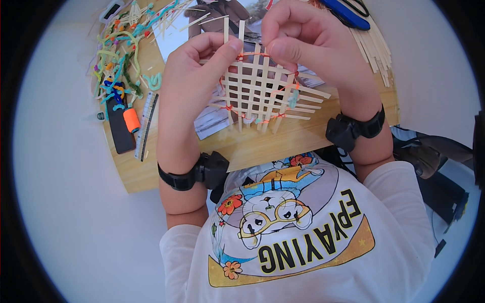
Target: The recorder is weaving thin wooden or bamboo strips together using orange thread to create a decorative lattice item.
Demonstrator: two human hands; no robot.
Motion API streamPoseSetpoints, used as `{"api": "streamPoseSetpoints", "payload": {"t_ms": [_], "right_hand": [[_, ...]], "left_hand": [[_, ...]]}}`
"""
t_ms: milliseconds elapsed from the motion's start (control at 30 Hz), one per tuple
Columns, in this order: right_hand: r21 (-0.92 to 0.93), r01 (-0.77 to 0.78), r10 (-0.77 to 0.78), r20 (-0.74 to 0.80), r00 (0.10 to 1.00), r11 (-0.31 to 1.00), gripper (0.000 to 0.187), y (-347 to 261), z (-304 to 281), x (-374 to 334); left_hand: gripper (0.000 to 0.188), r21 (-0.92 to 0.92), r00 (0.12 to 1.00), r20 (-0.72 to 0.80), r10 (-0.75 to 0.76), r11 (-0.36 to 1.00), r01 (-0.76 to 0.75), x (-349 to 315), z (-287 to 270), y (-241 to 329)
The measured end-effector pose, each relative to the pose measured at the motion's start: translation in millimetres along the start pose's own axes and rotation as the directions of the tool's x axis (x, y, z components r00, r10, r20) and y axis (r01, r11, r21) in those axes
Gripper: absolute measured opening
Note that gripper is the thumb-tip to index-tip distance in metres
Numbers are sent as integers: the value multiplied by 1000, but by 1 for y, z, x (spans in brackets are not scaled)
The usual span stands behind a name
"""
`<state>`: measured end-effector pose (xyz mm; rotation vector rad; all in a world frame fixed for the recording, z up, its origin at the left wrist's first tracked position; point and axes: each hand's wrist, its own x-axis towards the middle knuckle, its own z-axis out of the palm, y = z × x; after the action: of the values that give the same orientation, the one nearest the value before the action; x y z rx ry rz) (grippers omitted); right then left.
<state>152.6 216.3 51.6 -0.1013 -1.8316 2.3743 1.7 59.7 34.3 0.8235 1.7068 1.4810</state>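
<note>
Pale, flat wooden-looking strips, crossed over and under into an open woven lattice, loose ends fanning out beyond its right and lower edges. The lattice is over the near part of the wooden table, in front of the person's chest and partly above a printed picture sheet; cannot tell whether its lower edge touches down. Orange-red thread runs along the top edge, with knots of similar colour around the rim.

Left hand: at the upper left corner, forearm rising nearly upright from the lower edge of view. Thumb laid along the front, forefinger bent behind — the two pinching the lattice by its strips; other fingers curled, mostly hidden.

Right hand: above the upper right edge, wrist bent inward, knuckles high. Thumb and forefinger tips drawn close together beside the thread — cannot tell if it lies between them. A lower finger curls under, near the rim.

Black wrist straps on both forearms. Far left, a heap of coloured fuzzy stems; below it, an orange spool and a ruler. Right, loose strips.
</note>
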Motion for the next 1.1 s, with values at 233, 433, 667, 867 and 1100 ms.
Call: {"api": "streamPoseSetpoints", "payload": {"t_ms": [233,433,667,867,1100], "right_hand": [[-71,-67,66,-24,998,995,8,-4,-2,3],[-125,-42,33,-74,997,991,8,-4,1,3],[-95,-98,94,-53,994,991,7,-8,-2,3],[12,-13,14,-45,999,1000,8,6,-11,8],[-90,-3,-5,-95,995,996,10,2,-10,10]], "left_hand": [[21,-84,984,180,-10,996,25,1,-12,2],[23,-106,975,220,-8,994,32,2,-13,0],[22,-65,979,204,-16,997,30,-2,-9,7],[24,-55,993,117,15,998,-8,-1,-3,3],[47,202,946,1,325,926,-319,0,11,1]]}}
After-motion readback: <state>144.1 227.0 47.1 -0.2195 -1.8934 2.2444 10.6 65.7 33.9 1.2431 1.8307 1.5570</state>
